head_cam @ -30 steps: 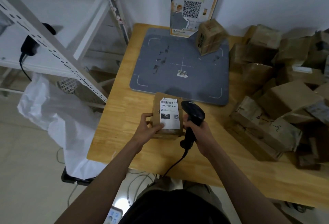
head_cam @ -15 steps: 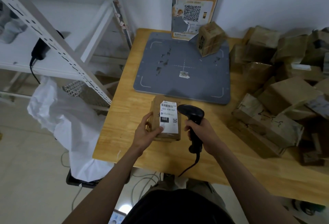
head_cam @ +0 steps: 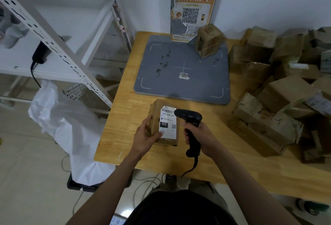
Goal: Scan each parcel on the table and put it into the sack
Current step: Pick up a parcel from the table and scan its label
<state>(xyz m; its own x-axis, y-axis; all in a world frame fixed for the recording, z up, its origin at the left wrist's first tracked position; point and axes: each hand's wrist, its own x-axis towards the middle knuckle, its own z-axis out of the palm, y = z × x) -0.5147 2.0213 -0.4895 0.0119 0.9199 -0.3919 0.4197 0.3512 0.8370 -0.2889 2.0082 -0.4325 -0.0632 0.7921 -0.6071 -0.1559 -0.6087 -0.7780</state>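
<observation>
My left hand (head_cam: 146, 136) grips a small brown parcel (head_cam: 161, 117) by its near left corner, thumb pressed on the lower edge of its white label (head_cam: 168, 122), fingers curled round the side. The parcel sits at the front of the wooden table (head_cam: 232, 162), label up, showing a barcode, "032-038-E01" and a black "032" box. My right hand (head_cam: 202, 138) is wrapped tight round the handle of a black barcode scanner (head_cam: 189, 117), whose head hangs just beside the label's top right corner; its cable drops off the table's front edge.

Beyond the parcel lies a grey scan pad (head_cam: 180, 79), with one taped box (head_cam: 207, 40) standing tilted on its far right corner. An upright stand (head_cam: 193, 11) with an orange QR poster rises behind the pad. To my right, a heap of brown parcels (head_cam: 279, 88) covers that end of the table, stacked loosely on one another.

Left of the table, on the floor, the white sack (head_cam: 71, 131) stands with its mouth crumpled open; I cannot tell what is in it. Behind it stands a white metal shelf rack (head_cam: 53, 45) with a black adapter (head_cam: 40, 53) plugged at one shelf.
</observation>
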